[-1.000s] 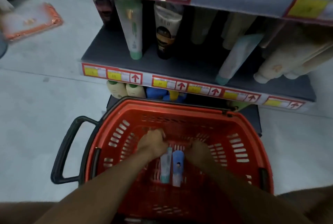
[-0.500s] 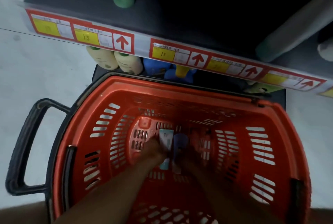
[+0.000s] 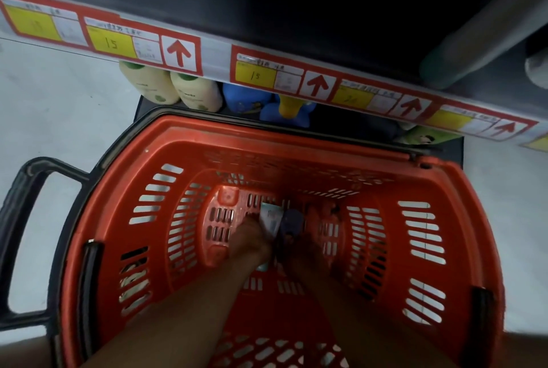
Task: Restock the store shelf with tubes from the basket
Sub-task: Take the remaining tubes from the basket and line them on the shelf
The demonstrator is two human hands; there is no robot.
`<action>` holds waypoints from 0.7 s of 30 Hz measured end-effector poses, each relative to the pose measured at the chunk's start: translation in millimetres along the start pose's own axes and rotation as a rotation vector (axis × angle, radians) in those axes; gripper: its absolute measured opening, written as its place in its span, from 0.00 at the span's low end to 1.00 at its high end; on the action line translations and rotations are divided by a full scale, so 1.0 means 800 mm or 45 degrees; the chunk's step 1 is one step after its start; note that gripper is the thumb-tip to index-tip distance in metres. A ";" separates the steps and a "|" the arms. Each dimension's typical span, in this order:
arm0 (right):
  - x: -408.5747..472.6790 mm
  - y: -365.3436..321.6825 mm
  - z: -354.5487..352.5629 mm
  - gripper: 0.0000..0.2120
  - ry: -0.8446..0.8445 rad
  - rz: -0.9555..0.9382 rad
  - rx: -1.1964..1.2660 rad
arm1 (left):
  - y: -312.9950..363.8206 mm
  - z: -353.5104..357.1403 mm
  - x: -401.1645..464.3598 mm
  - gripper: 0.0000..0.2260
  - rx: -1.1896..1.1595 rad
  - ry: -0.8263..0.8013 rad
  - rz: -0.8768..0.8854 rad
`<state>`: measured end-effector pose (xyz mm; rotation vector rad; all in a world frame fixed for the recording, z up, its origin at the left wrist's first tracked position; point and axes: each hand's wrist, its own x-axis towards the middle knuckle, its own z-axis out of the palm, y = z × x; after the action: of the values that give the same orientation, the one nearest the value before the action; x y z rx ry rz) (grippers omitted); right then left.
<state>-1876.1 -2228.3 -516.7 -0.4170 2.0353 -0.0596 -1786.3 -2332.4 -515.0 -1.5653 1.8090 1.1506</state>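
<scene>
Both hands in basket (image 3: 189,142): left hand (image 3: 250,241) on pale tube (image 3: 270,218), right hand (image 3: 305,252) on blue tube (image 3: 292,224); finger closure unclear. Light, squashy; grip mid-body.

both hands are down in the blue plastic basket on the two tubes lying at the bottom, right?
Not quite: the plastic basket is red, not blue, as the head view shows. Both the left hand and right hand are down in it at the pale teal tube and blue tube.
</scene>
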 end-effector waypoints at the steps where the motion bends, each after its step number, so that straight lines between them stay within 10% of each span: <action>1: -0.001 0.006 -0.004 0.24 0.019 -0.005 -0.039 | 0.001 -0.002 -0.002 0.26 0.003 -0.002 0.004; 11: -0.053 -0.006 -0.068 0.25 0.120 -0.068 0.124 | 0.034 -0.040 -0.047 0.32 0.013 0.153 0.037; 15: -0.091 -0.013 -0.092 0.10 0.255 -0.237 0.149 | 0.050 -0.065 -0.080 0.34 -0.025 0.197 0.108; 21: -0.134 -0.008 -0.127 0.27 0.507 -0.301 0.148 | 0.070 -0.100 -0.143 0.28 -0.130 0.269 0.225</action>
<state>-1916.2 -2213.7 -375.2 -0.6080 2.3460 -0.4342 -1801.1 -2335.9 -365.1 -1.6660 2.0916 1.2124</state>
